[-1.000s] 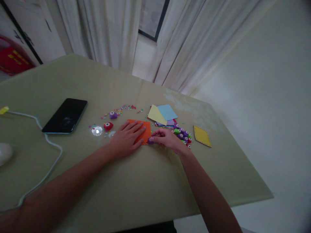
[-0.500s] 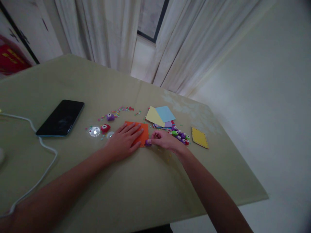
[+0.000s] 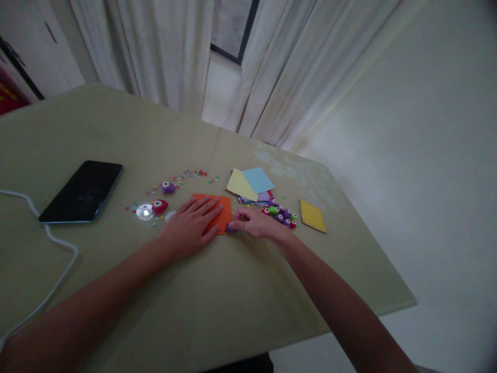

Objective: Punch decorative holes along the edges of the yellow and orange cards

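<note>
My left hand (image 3: 194, 220) lies flat with its fingers stretched over an orange square of paper (image 3: 222, 220), pressing it to the table. At the paper's lower right corner, my right hand (image 3: 250, 223) pinches a small purple piece (image 3: 231, 227) between thumb and fingers. That piece touches the corner, and its shape is mostly hidden. Just right of this hand sits a cluster of small purple, green and red figures with big eyes (image 3: 285, 215). Left of my left hand are a red big-eyed figure (image 3: 159, 206) and a purple one (image 3: 168, 187).
Coloured sheets (image 3: 258, 180) lie stacked behind my right hand. A yellow square (image 3: 312, 216) with dots along its edges is at the right. Confetti-like bits (image 3: 190, 174) and a shiny clear disc (image 3: 145, 211) lie left, beyond them a black tablet (image 3: 83, 190) and white cable (image 3: 62, 241).
The view has shifted slightly, so the things on the table appear a little further left. Both hands keep nearly the same place on the paper, the right still pinching the purple piece.
</note>
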A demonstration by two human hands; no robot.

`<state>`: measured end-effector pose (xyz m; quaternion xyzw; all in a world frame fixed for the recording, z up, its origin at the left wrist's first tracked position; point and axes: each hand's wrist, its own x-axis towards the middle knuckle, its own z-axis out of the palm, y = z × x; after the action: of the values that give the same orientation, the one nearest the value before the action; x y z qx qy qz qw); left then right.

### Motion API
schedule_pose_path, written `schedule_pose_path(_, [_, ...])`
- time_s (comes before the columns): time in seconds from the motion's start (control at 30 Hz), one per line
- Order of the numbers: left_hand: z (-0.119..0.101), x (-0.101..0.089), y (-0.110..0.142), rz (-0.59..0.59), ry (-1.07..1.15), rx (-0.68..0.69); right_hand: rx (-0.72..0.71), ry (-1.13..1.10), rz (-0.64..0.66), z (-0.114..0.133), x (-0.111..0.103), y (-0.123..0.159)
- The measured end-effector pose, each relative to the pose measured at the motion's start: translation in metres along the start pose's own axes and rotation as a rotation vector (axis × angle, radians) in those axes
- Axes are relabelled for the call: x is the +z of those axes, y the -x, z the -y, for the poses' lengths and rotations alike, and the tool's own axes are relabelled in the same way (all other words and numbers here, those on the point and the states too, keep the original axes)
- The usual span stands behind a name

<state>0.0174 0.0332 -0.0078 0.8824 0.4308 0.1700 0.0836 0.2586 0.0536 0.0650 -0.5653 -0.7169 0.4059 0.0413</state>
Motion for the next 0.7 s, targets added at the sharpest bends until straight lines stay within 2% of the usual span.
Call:
schedule_pose_path(0.23, [0.000,0.002,0.001,0.022,-0.035,-0.021,0.054,-0.261,-0.076,-0.026,-0.001,0.024])
schedule_pose_path(0.33, [0.000,0.001,0.000,0.036,-0.029,-0.024,0.047,-0.169,-0.260,-0.037,-0.008,0.039])
schedule_pose_path(0.43, [0.001,0.002,-0.001,0.035,-0.033,-0.022,0.031,-0.088,-0.422,-0.036,-0.010,0.048])
schedule_pose_path(0.57, [0.002,0.003,0.000,-0.010,-0.033,-0.004,-0.105,-0.037,-0.453,-0.008,0.003,0.041])
schedule_pose_path(0.7, [-0.001,0.001,0.006,-0.084,-0.030,0.034,-0.335,0.083,-0.423,0.046,0.028,0.011])
